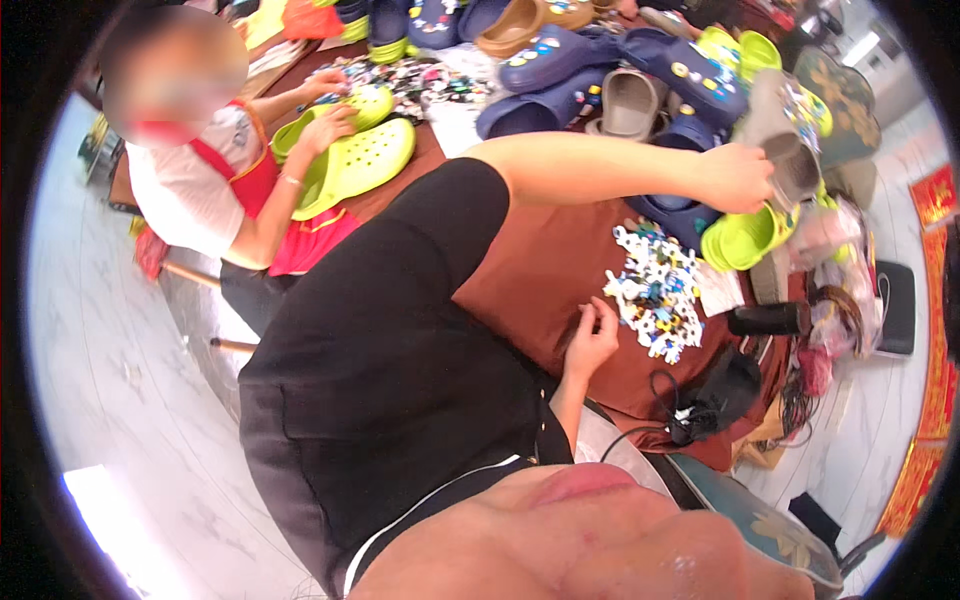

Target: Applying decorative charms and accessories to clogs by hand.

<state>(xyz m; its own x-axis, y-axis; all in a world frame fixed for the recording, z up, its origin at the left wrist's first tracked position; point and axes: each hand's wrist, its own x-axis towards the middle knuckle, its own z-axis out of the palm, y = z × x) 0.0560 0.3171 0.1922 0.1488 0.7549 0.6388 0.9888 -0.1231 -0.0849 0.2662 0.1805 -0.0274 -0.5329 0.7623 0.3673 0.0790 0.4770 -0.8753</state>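
My left arm reaches across the table to the right. My left hand (738,179) is closed at the edge of a grey clog (794,168), its fingertips partly hidden. Just below that hand sits a lime-green clog (745,240). Several navy clogs (545,105), some with small charms on them, are heaped left of and behind the hand. Nearer to me, my right hand (592,338) hovers with its fingers bent and apart, nothing visible in them. Beside it lies a pile of small white, blue and yellow charms (655,290) on the brown tablecloth (535,275).
At the left, a person in a red apron (255,185) handles lime-green clogs (365,160). Another charm pile (420,85) lies beyond them. On the right are a black cylinder (770,319), a black device with cables (715,400), plastic bags (835,240) and a patterned chair (840,100).
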